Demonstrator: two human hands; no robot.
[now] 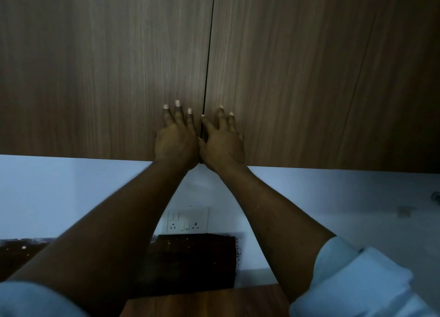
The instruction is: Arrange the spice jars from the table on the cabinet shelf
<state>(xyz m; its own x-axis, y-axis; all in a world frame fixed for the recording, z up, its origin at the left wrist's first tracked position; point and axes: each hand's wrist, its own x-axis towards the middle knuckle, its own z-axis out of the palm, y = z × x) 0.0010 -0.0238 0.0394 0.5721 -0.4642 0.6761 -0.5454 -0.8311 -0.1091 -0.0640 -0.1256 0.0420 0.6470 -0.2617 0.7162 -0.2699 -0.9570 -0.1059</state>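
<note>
Reaching up, both arms stretching from rolled pale sleeves [357, 281] | wooden table [202, 302] edge lying nearest, socket plate [188, 219] sitting on the wall beyond | left hand [175, 142] and right hand [222, 145] pressing flat, fingers straight, grasping nothing, flanking the seam at the lower edge of the cabinet doors [309, 66] | doors sitting closed, hiding the inside.

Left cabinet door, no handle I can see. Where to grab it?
Likely its bottom edge beside the centre seam, fingers hooked up from below: the left cabinet door is a flat face without a knob, and its lower edge hangs clear of the wall.
</note>
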